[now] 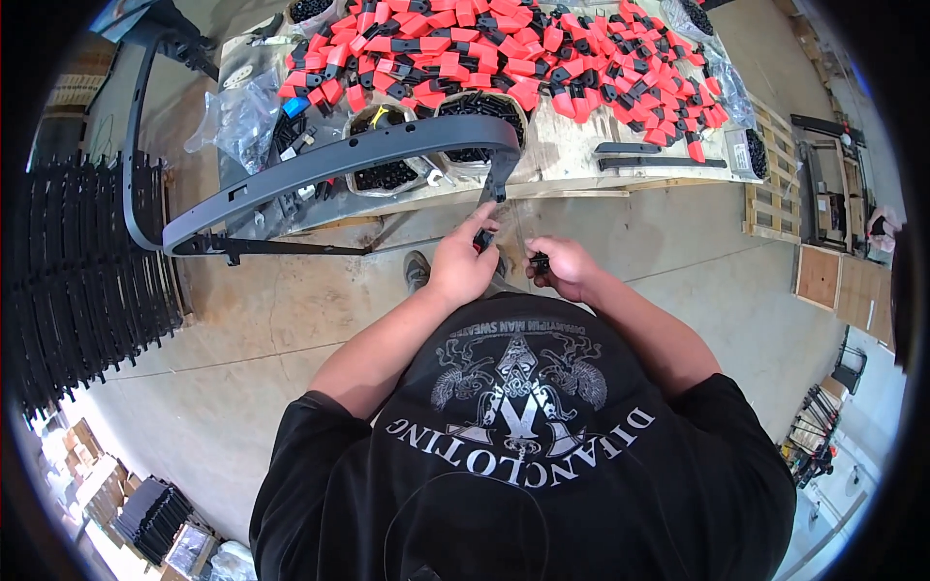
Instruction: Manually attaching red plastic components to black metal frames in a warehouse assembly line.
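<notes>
One bare left hand (pixel 461 265) is at the right end of the curved dark-grey metal frame (pixel 368 150), fingers curled around a small red-and-black piece (pixel 480 239); right of the frame, the right hand (pixel 570 265) clamps small black parts (pixel 541 261) between its fingers. Best keep that end braced.

The hands (pixel 463 264) partly hide small dark pieces (pixel 540 261)

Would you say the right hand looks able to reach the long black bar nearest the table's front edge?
Probably yes, perhaps with a lean: nothing visible blocks the way from the right hand to the long black bar. However, the hand seems to hold something small and dark, which may need setting down first.
</notes>
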Demonstrator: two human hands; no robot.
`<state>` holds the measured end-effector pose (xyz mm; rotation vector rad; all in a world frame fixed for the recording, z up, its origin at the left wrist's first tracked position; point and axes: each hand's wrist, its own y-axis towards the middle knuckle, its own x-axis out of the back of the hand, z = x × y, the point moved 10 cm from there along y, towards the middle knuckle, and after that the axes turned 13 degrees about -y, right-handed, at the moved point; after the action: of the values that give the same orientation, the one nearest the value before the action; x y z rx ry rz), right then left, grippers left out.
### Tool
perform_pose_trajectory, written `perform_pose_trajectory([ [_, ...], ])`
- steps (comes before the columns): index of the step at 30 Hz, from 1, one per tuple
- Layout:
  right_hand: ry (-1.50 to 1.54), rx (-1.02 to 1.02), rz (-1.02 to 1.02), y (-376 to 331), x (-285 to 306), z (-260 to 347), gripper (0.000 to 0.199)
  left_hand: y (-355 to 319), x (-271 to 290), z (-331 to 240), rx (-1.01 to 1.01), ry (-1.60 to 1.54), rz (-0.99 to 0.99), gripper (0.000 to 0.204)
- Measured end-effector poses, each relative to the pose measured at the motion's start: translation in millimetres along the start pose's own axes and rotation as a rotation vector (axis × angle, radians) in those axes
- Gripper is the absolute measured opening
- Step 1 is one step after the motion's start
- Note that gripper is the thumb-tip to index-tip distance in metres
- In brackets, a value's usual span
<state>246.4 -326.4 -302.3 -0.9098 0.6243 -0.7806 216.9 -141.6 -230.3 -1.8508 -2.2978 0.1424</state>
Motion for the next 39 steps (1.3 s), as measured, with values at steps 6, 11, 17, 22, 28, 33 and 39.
perform_pose_trajectory([
  [6,0.047,-0.001,0.019,4,0,-5,0.020,-5,-15,37,0.259,0.046,0.181,0.051],
  [11,0.077,0.020,0.030,2,1,-3,0.021,2,-1,9,0.192,-0.156,-0.026,0.028],
  [17,0.281,0.167,0.326,4,-11,16,0.040,-2,-16,1,0.325,0.161,0.153,0.022],
  [22,0.372,0.271,0.537,-19,-30,51,0.061,7,-39,-64,-0.172,0.321,0.237,0.025],
  [28,0.364,0.265,0.467,-23,-25,55,0.054,10,-52,-75,-0.184,0.549,0.267,0.021],
  [33,0.315,0.256,0.437,-10,-19,45,0.044,9,-56,-79,-0.193,0.542,0.294,0.019],
  [39,0.186,0.270,0.339,-7,-15,45,0.041,8,-63,-95,-0.248,0.444,0.316,0.020],
])
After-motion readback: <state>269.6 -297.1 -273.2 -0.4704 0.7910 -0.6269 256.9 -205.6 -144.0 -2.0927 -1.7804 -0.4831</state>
